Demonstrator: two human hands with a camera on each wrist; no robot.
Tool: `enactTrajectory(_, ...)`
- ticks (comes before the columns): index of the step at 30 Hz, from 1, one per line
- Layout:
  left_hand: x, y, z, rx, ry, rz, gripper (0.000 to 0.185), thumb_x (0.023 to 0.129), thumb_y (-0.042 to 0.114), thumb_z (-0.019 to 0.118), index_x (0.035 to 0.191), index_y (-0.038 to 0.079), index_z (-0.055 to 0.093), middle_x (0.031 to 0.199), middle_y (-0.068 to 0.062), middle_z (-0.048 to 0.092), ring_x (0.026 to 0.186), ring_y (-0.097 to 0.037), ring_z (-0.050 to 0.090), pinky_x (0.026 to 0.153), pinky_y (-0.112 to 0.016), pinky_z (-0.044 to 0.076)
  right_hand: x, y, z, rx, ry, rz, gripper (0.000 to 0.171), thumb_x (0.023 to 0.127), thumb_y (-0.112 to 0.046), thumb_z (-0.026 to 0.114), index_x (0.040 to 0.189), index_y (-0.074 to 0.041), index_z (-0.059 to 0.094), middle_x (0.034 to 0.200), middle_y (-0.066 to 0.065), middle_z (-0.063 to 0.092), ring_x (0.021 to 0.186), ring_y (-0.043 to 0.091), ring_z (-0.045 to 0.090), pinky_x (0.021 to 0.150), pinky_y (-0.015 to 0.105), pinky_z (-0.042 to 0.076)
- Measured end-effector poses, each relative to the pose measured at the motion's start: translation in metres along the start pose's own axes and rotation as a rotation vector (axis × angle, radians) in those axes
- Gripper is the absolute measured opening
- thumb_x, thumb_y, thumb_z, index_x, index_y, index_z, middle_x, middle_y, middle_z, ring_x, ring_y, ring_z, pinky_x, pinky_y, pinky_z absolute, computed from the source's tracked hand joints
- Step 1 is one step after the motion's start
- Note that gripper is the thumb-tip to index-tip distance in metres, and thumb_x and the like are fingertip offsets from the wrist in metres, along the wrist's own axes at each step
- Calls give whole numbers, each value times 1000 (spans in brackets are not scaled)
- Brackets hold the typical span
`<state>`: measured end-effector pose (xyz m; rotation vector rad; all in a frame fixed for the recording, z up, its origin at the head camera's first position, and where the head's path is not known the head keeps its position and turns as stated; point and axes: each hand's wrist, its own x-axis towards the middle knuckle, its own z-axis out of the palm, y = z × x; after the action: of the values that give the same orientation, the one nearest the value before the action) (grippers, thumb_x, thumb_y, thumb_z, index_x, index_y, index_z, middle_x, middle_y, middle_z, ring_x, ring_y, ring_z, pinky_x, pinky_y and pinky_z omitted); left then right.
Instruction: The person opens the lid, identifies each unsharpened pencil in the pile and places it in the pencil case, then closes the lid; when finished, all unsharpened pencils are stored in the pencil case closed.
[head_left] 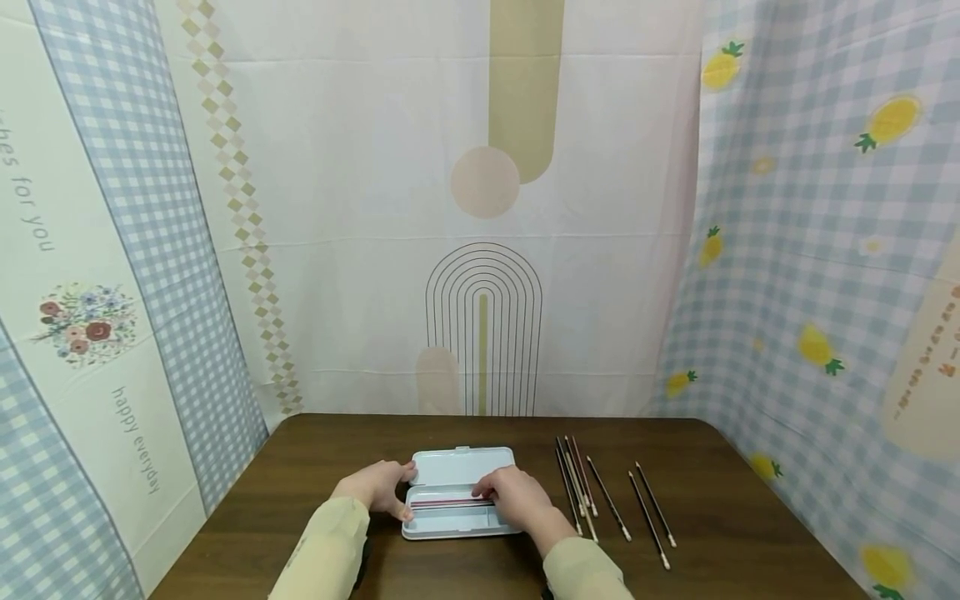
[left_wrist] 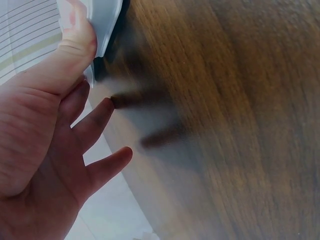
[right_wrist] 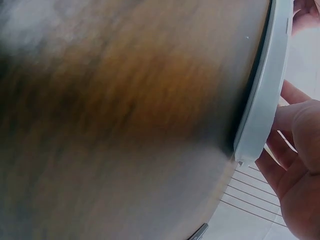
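A pale blue-white pencil case (head_left: 450, 523) lies open on the brown table, its lid (head_left: 468, 467) folded back. My left hand (head_left: 377, 487) holds its left end, the thumb at the near corner; in the left wrist view, other fingers spread beside it. Inside the case, a red pencil (head_left: 442, 502) and at least one darker pencil lie lengthwise in the far part. My right hand (head_left: 516, 497) reaches over the right end, its fingers touching down around the pencils' right ends. Seen from the right wrist, the case wall (right_wrist: 265, 95) hides some fingertips.
Right of the case, several loose pencils (head_left: 577, 483) lie close together, roughly pointing away. Farther right are a single dark pencil (head_left: 609, 498) and a pair of dark pencils (head_left: 648, 517). Patterned cloths (head_left: 360, 167) hang behind and on both sides of the table (head_left: 337, 442).
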<state>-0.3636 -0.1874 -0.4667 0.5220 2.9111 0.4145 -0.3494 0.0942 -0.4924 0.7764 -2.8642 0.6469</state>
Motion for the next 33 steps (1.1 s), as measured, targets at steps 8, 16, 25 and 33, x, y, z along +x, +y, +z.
enactTrajectory(8, -7, 8, -6, -26, -3, -18, 78, 76, 25, 98, 144, 5, 67, 155, -10, 60, 144, -41, 52, 119, -59, 40, -3, 3, -1, 44, 44, -13, 35, 95, 8, 67, 103, -20, 86, 95, -10, 76, 91, 6, 68, 85, 38, 61)
enactTrajectory(16, 38, -43, 31, 43, 6, 29, 88, 73, 46, 96, 149, 15, 66, 158, -3, 57, 144, -38, 53, 117, -61, 42, -7, 9, -2, 121, 133, -4, 29, 96, 6, 67, 105, -17, 85, 101, -6, 78, 96, 15, 72, 86, 40, 62)
enactTrajectory(25, -6, 14, -7, -28, 11, -22, 77, 75, 24, 97, 143, 4, 68, 155, -11, 60, 144, -42, 52, 119, -58, 41, -9, 18, -12, 148, 154, 17, 33, 93, 9, 66, 106, -15, 84, 102, -3, 78, 97, 15, 72, 84, 42, 62)
enactTrajectory(33, -3, 16, -6, -31, 20, -34, 75, 77, 22, 96, 143, 2, 68, 155, -11, 60, 145, -42, 51, 119, -58, 40, -11, 27, -20, 200, 152, 65, 36, 91, 13, 64, 112, -10, 81, 106, 3, 78, 102, 23, 72, 87, 47, 61)
